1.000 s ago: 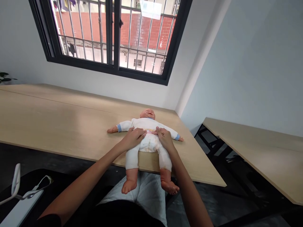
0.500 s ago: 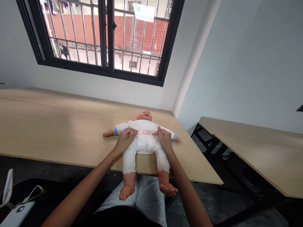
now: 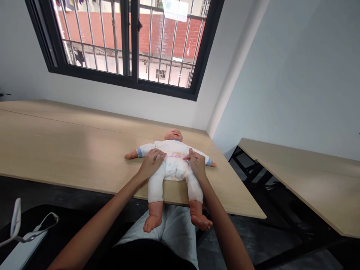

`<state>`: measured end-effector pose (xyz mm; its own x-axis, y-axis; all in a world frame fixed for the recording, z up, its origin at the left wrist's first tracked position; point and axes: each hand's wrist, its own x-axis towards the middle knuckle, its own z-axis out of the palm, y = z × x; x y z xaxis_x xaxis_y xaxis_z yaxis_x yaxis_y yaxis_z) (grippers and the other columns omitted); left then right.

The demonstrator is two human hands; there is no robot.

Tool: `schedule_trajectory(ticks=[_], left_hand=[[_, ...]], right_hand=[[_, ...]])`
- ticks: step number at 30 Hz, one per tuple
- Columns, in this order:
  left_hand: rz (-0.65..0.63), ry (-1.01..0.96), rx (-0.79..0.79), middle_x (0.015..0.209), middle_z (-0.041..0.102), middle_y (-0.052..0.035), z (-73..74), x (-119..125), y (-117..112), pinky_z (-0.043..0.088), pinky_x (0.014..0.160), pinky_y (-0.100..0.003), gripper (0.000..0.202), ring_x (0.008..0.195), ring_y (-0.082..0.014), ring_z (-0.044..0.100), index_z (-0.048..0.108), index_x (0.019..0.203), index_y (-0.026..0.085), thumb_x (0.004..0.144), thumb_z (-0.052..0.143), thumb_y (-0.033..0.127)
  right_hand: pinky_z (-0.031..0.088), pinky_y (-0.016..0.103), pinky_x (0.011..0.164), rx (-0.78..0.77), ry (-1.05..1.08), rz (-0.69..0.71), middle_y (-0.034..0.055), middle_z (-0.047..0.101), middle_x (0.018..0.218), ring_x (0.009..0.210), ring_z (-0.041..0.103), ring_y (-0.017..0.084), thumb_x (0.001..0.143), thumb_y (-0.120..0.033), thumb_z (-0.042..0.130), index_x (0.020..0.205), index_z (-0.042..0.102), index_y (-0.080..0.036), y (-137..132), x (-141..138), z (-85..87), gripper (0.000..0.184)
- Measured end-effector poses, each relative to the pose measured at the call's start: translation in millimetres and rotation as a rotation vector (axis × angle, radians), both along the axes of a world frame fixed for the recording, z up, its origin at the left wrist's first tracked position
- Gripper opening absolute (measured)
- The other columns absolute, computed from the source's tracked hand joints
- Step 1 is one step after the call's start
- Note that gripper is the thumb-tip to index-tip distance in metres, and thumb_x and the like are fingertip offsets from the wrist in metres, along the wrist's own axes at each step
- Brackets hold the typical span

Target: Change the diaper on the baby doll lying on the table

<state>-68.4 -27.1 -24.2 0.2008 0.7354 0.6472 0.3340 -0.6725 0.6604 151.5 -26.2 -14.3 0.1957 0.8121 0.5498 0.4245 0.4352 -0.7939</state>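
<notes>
- Looks to me like an office or a classroom; I can't tell which.
- Long table (image 3: 70, 150) with a pale wood-look top against the wall, a second table (image 3: 303, 172) like it across a gap, on a black frame (image 3: 249, 171).
- Plain painted walls (image 3: 298, 82), pale and smooth.
- Dark-framed window (image 3: 134, 41), metal bars (image 3: 103, 33) beyond, facing a reddish building (image 3: 144, 41) close by.

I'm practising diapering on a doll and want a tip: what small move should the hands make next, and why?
Probably the left hand and right hand should gently smooth the pink band outward: they already sit at either side of the waist, the doll lies on its back, and the diaper looks creased in front.
</notes>
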Motion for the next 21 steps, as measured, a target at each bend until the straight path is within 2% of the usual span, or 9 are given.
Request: schedule_trajectory(ticks=[8, 11, 13, 15, 18, 21], left_hand=[[0.079, 0.047, -0.005, 0.090, 0.064, -0.0059, 0.0, -0.8, -2.0, 0.047, 0.090, -0.038, 0.021, 0.091, -0.0213, 0.060, 0.060, 0.083, 0.019, 0.090, 0.046, 0.033], [0.134, -0.023, -0.051, 0.091, 0.064, -0.0067, -4.0, -1.3, -0.3, 0.047, 0.090, -0.039, 0.019, 0.092, -0.0220, 0.060, 0.060, 0.083, 0.019, 0.088, 0.049, 0.034], [0.170, -0.137, -0.153, 0.093, 0.065, -0.0079, -9.6, -2.1, 2.0, 0.048, 0.088, -0.039, 0.020, 0.094, -0.0230, 0.061, 0.060, 0.086, 0.017, 0.085, 0.052, 0.036], [0.126, -0.288, -0.311, 0.094, 0.067, -0.0086, -16.2, -2.8, 5.5, 0.050, 0.084, -0.038, 0.024, 0.093, -0.0236, 0.062, 0.060, 0.089, 0.016, 0.084, 0.054, 0.039], [-0.061, -0.459, -0.567, 0.089, 0.069, -0.0068, -21.4, -2.7, 14.1, 0.053, 0.078, -0.036, 0.029, 0.086, -0.0239, 0.065, 0.060, 0.091, 0.015, 0.084, 0.054, 0.043], [-0.146, -0.453, -0.667, 0.079, 0.069, -0.0063, -14.9, 1.8, 27.8, 0.054, 0.074, -0.035, 0.030, 0.077, -0.0225, 0.066, 0.063, 0.086, 0.015, 0.087, 0.053, 0.044]], right_hand=[[0.045, 0.031, 0.066, -0.019, 0.046, -0.005, 0.0070, 0.067, 0.059, 0.059, 0.059, 0.019, 0.087, -0.063, 0.041, 0.054, 0.067, -0.018, -2.4, -1.9, 1.8, 0.061], [0.045, 0.031, 0.066, -0.002, 0.134, -0.083, 0.0058, 0.064, 0.060, 0.060, 0.058, 0.018, 0.084, -0.067, 0.042, 0.057, 0.061, -0.019, 5.8, 3.6, -3.8, 0.058], [0.045, 0.031, 0.063, -0.003, 0.229, -0.160, 0.0039, 0.062, 0.060, 0.059, 0.056, 0.018, 0.080, -0.069, 0.044, 0.061, 0.055, -0.020, 12.9, 9.0, -10.6, 0.054], [0.045, 0.031, 0.057, -0.059, 0.305, -0.172, 0.0029, 0.060, 0.060, 0.057, 0.056, 0.018, 0.076, -0.070, 0.047, 0.062, 0.049, -0.022, 19.0, 13.5, -19.0, 0.050], [0.046, 0.033, 0.051, -0.192, 0.400, -0.068, 0.0054, 0.062, 0.061, 0.055, 0.058, 0.021, 0.070, -0.068, 0.053, 0.062, 0.046, -0.024, 24.5, 16.2, -30.3, 0.045], [0.051, 0.035, 0.054, -0.264, 0.507, 0.035, 0.0100, 0.068, 0.067, 0.059, 0.063, 0.024, 0.068, -0.065, 0.056, 0.062, 0.049, -0.024, 28.3, 14.5, -34.3, 0.042]])
